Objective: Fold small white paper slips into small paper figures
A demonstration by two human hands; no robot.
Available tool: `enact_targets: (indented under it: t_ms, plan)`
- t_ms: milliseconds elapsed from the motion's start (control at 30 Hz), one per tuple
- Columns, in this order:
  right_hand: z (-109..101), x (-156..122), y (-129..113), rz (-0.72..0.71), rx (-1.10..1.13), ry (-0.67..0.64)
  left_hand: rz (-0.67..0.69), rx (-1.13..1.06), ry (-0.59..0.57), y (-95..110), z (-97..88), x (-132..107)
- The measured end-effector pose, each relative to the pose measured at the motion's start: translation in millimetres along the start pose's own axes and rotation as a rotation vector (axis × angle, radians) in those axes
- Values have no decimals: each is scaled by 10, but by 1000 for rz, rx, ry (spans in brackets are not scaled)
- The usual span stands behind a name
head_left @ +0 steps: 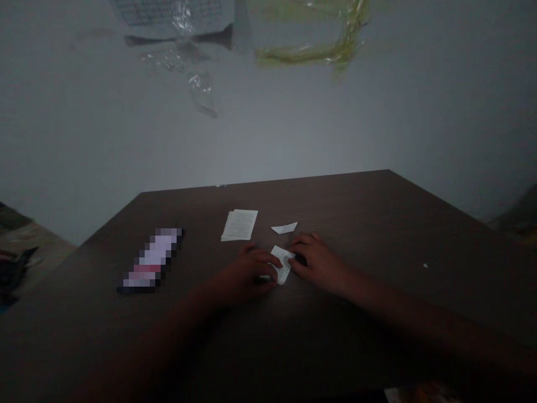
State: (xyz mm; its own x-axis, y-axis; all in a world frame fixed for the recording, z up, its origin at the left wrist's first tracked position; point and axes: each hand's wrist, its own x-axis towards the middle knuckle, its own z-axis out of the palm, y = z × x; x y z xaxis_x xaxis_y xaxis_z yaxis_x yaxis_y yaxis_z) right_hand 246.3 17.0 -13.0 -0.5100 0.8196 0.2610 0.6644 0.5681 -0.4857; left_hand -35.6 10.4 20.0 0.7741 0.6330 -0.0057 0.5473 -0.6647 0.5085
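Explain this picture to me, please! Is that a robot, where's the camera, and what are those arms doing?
No robot here: those are a person's own bare arms. The camera sits on that person's head, looking forward and down, so you see what they see.

In front is a brown table against a pale wall. The left hand and right hand both have fingers at a small printed paper. It's too dark to tell whether they pinch it or press it down.

Just beyond lie some printed sheets and a little boat-shaped paper. On the left is a phone-like thing, its screen blurred into squares.
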Motion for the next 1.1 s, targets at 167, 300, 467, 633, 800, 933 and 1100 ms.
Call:
enact_targets:
  t_ms: [167,300,467,633,800,933,1100]
  plan:
    - [-1,40,-11,72,176,67,-6,25,12,-27,23,-31]
    - [-15,28,-42,92,352,57,60,65,48,-83,37,-26]
    - [-10,-3,-68,-10,413,69,46,136,56,-76,1,-18]
    - [-15,-25,-41,-111,379,62,56,97,29,-77,-2,-29]
    - [-57,-36,-49,-215,350,57,80,61,34,-151,39,-19]
    - [-57,-25,-32,-292,297,47,44,49,45,-194,38,10]
    - [-32,-18,4,-295,238,-20,-114,121,128,-211,0,23]
